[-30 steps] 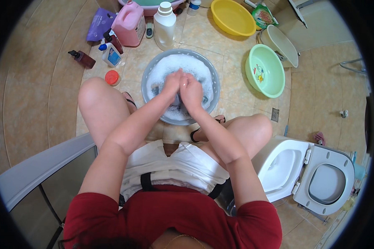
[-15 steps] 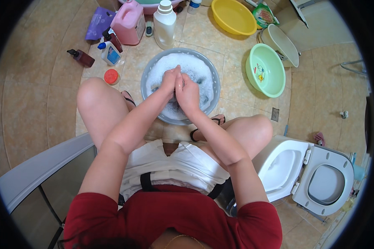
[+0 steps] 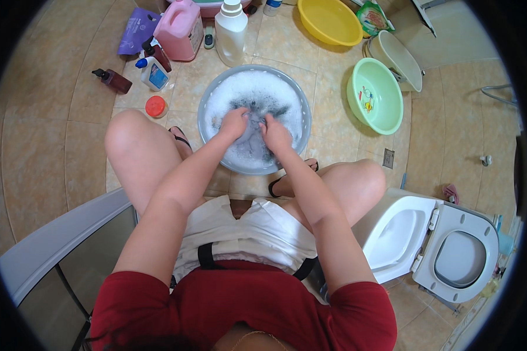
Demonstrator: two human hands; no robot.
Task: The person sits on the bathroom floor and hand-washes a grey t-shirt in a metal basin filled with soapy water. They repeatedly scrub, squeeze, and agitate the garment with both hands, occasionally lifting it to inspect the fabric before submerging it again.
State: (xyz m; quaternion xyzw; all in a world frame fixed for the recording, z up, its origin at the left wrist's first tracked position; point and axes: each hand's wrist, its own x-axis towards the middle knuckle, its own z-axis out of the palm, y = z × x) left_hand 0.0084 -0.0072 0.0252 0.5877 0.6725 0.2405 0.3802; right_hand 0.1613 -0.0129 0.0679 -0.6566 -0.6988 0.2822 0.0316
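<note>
The left hand (image 3: pixel 234 123) and the right hand (image 3: pixel 277 134) are down in a round grey basin (image 3: pixel 202 117), a little apart from each other, with a wet grey cloth (image 3: pixel 253 133) in the gap between them. From the left hand the cloth lies to the right; from the right hand it lies to the left. Neither hand is clearly nearer to it, though the left hand sits slightly farther from the body. The part of the cloth that shows runs longest away from the body, from between the wrists up to the fingertips and just past them, so it lies across the gap rather than along it.

Both hands have their fingers bent inward, neither spread flat nor pressed together, and both touch the cloth. Foam and wet folds cover the fingertips, so I cannot tell how firmly either hand pinches it. White foam (image 3: pixel 252 82) lies beyond both hands and out to the basin's sides.

Past the hands, outside the basin, stands a white bottle (image 3: pixel 231 38), with a pink jug (image 3: pixel 180 32) to its left. Left of the left hand is a small jar with a red lid (image 3: pixel 156 106). Well to the right of the right hand is a green basin (image 3: pixel 386 111), and beyond that hand, farther off, a yellow basin (image 3: pixel 328 22).
</note>
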